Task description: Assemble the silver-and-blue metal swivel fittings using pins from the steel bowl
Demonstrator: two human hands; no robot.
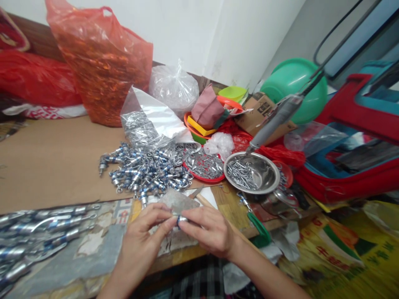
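Over the front edge of the bench, my left hand (pixel 151 232) and my right hand (pixel 207 228) meet, fingertips pinched on a small silver-and-blue metal cylinder (pixel 180 221). My fingers cover most of it. Just beyond them lies a clear, greyish block or pad (pixel 179 201), with a knife-like tool (pixel 202 198) beside it. Behind is a heap of similar silver-and-blue metal pieces (pixel 140 170) with small rings on their ends. More such pieces (pixel 40 232), larger in view, lie in rows at the left.
A steel bowl (pixel 277 182) holds metal pins; a red tray (pixel 202 179) holds small metal parts. A grey handheld tool (pixel 277 118) hangs above the bowl. Plastic bags (pixel 102 70) stand along the wall. A red-and-blue plastic stool (pixel 346 182) is at the right.
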